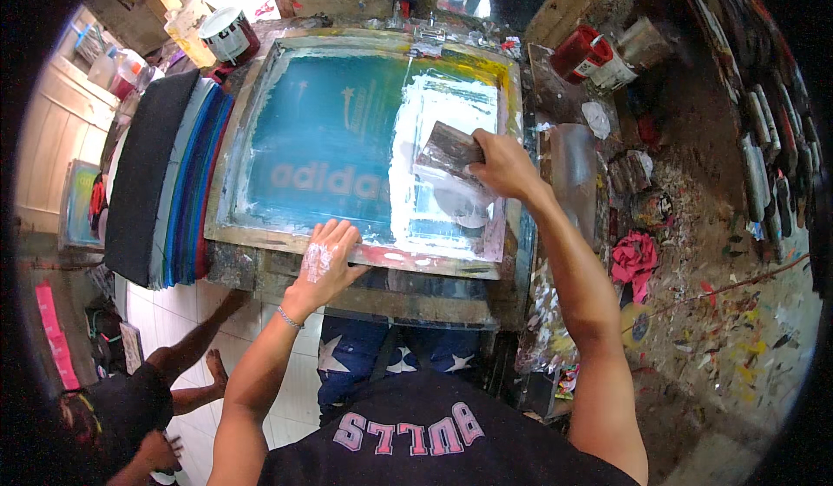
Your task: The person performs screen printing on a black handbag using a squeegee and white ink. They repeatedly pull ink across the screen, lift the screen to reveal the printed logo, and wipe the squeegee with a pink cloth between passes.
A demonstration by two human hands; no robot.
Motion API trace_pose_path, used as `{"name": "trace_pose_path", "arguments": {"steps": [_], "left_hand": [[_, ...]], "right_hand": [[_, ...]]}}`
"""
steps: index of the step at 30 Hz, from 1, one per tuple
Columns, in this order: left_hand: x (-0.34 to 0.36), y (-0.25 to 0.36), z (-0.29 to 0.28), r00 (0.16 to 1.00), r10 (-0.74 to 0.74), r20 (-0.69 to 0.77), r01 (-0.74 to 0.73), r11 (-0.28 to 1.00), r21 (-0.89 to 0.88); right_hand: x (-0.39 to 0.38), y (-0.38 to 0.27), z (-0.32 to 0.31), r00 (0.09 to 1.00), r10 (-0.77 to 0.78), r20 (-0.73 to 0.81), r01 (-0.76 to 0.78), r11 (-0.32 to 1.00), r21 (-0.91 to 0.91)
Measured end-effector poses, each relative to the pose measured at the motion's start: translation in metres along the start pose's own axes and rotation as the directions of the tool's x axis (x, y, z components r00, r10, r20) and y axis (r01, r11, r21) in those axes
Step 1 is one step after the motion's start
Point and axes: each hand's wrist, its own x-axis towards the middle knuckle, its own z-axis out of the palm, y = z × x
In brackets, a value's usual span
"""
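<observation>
A screen printing frame [363, 259] with a wooden border and teal mesh lies tilted slightly on the worktable. Faint lettering and small star shapes show in its mesh, and thick white ink [434, 95] covers the right part. My right hand [505, 163] grips a dark, worn squeegee [447, 150], whose blade rests in the white ink. At the frame's near rail, my left hand [328, 260] lies with fingers stretched over the edge and thumb apart, white ink smeared on its back.
A stack of folded dark and blue cloth [156, 174] stands left of the frame. Ink tubs, one white [229, 36] and one red [580, 54], stand behind. To the right lie a clear cylinder [573, 182] and a pink cloth [634, 265]. Another person [130, 425] sits at lower left.
</observation>
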Motion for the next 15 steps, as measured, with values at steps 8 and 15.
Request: {"name": "trace_pose_path", "arguments": {"steps": [8,15], "left_hand": [[-0.001,-0.002,0.000,0.999,0.024,-0.022,-0.023,1.000,0.012],[-0.002,-0.003,0.003,1.000,0.014,-0.005,-0.014,1.000,-0.002]], "right_hand": [[-0.026,-0.032,-0.005,0.998,-0.024,-0.051,0.018,0.993,-0.119],[-0.020,-0.014,0.001,0.999,-0.047,-0.010,0.045,0.993,-0.106]]}}
